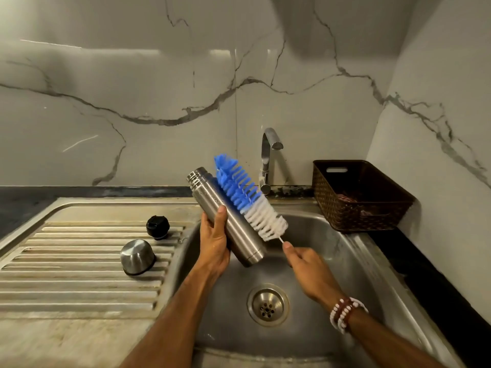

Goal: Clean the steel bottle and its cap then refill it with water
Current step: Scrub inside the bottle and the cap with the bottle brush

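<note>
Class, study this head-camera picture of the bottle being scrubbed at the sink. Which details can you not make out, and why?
All in the head view:
1. Inside of the steel bottle: its mouth points away, toward the wall.
2. Handle of the bottle brush: enclosed by the right hand.
3. Fingers of the left hand: behind the bottle.
4. Contents of the woven basket: dark and blurred.
5. Inside of the steel cap: it lies mouth down.

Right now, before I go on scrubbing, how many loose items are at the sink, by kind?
Steel bottle: 1
Caps: 2 (black stopper, steel cup cap)
Bottle brush: 1
Basket: 1
Total: 5
</note>
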